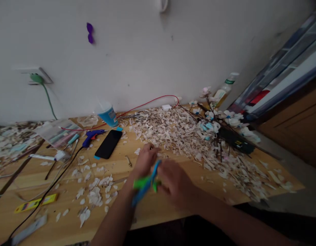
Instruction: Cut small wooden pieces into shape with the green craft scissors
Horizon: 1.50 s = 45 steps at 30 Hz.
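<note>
My right hand (pixel 175 184) is closed on a blue-and-green thing (pixel 145 189), made of narrow bright pieces that cross each other. Motion smears it, so its exact kind does not show. It lies across my left wrist in this view. My left hand (pixel 147 158) is just above the table, fingers curled together; whatever they hold, if anything, is hidden. Beyond both hands spreads a wide heap of pale, thin flakes (pixel 170 128). A short tan fragment (pixel 128 161) lies left of my left hand.
Left of my hands lie a black phone (pixel 109 144), a blue glue gun (pixel 90 136), a blue cup (pixel 110 116) and a yellow cutter package (pixel 36 203). Cords cross the left side. At right stand branches with white flowers (pixel 231 118) and a bottle (pixel 224 90).
</note>
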### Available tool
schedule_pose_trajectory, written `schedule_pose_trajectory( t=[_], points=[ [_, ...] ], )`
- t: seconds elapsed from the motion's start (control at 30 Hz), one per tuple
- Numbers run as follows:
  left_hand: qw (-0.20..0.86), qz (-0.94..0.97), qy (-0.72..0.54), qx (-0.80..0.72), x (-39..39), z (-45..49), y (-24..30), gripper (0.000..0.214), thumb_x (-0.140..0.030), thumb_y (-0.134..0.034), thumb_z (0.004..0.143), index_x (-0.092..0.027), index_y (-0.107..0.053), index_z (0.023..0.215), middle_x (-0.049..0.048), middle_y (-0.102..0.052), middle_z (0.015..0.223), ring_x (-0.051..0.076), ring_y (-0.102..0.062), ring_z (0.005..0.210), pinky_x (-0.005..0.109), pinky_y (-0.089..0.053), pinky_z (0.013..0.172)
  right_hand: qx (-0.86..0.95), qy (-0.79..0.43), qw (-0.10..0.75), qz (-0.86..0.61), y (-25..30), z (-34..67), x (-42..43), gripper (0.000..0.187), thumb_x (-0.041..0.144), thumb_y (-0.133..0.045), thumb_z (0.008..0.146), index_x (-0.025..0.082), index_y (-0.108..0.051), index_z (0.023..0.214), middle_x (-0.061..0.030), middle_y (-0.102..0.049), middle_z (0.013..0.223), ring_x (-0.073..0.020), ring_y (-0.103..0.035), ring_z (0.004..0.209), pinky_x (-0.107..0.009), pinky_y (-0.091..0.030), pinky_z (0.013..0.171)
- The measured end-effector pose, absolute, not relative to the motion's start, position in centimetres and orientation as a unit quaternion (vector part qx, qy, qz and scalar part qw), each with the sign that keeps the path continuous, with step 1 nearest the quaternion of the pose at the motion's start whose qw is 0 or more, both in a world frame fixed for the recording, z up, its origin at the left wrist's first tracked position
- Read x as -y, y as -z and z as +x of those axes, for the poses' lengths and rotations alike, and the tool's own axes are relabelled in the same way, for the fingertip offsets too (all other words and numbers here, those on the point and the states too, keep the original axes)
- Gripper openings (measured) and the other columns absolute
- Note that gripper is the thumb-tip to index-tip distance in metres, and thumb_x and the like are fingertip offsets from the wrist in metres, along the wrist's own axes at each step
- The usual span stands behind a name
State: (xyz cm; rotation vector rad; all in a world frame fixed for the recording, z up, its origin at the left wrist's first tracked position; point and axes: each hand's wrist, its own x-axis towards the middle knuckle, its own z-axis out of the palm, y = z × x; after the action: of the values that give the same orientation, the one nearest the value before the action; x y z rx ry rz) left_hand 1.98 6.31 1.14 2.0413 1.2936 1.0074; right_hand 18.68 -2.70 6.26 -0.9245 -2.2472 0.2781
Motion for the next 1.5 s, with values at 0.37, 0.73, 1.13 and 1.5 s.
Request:
schedule_pose_trajectory(
  t=[0.37,0.73,1.13,1.5],
  points=[
    [0.649,0.318,-0.504,-0.473,3.2,1.9,-5.2,0.029,-0.037,-0.084,0.064,-0.016,-0.070,0.078,-0.0004,-0.063,0.073,0.009,-0.057,0.065,0.023,-0.049,0.069,0.680,-0.395,0.271,-0.555,-3.8,23.8,12.8,0.029,0.037,-0.054,0.089,0.018,-0.055,0.112,-0.0097,-0.066,0.102,-0.0228,-0.062,0.093,-0.037,-0.049,0.085],
    [0.609,0.436,-0.434,-0.500,7.5,3.0,-6.2,0.028,-0.037,-0.080,0.070,-0.016,-0.071,0.085,0.0013,-0.067,0.068,0.012,-0.060,0.062,0.026,-0.049,0.066,0.722,-0.323,0.183,-0.584,-6.3,24.0,11.4,0.009,0.023,-0.058,0.083,0.020,-0.057,0.090,-0.0041,-0.065,0.088,-0.0190,-0.059,0.082,-0.030,-0.040,0.073],
    [0.584,0.512,-0.372,-0.508,7.9,3.8,-5.6,0.012,-0.027,-0.070,0.073,-0.016,-0.068,0.076,0.0012,-0.066,0.064,0.013,-0.059,0.062,0.026,-0.046,0.065,0.742,-0.270,0.131,-0.599,-6.3,24.2,12.0,0.006,0.021,-0.059,0.085,0.020,-0.062,0.090,-0.0026,-0.068,0.084,-0.0179,-0.062,0.077,-0.028,-0.036,0.067],
    [0.676,0.350,-0.428,-0.487,8.8,4.1,-5.0,0.033,-0.040,-0.085,0.061,-0.016,-0.069,0.078,0.0006,-0.063,0.074,0.010,-0.053,0.063,0.026,-0.048,0.067,0.681,-0.332,0.181,-0.627,-5.2,24.5,12.4,0.009,0.023,-0.056,0.085,0.020,-0.064,0.088,-0.0026,-0.068,0.078,-0.0173,-0.061,0.070,-0.026,-0.039,0.063]
  ],
)
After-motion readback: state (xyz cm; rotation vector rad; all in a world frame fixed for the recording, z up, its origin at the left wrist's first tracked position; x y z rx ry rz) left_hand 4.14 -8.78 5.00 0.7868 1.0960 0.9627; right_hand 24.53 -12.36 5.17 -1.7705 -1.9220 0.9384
